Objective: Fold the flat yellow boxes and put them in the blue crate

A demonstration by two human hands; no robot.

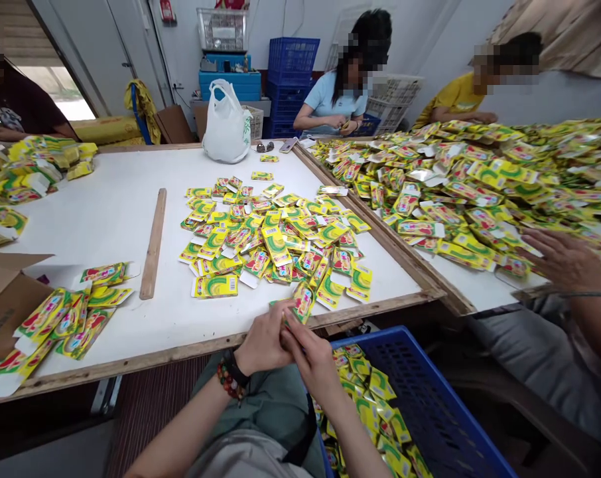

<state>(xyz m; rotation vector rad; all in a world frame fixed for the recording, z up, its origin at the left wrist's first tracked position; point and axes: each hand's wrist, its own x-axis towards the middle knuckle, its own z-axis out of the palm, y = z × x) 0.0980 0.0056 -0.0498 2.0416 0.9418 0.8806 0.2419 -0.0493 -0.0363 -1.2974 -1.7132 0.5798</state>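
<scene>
Just past the table's near edge, my left hand (265, 337) and my right hand (311, 352) come together with their fingers closed. Between the fingertips is a small yellow-green printed carton (304, 300), tilted, its lower end hidden by the fingers. Beyond it, a loose heap of similar flat cartons (275, 242) lies on the white tabletop (116, 219). A beaded bracelet and a black band circle my left wrist.
A blue crate (430, 378) holding cartons stands below the table at my right. Wooden strips edge the tabletop, and a loose wooden strip (154, 242) lies left. A bigger carton pile (460, 192) covers the right table; a co-worker's hand (564, 259) touches it. A white bag (227, 126) stands behind.
</scene>
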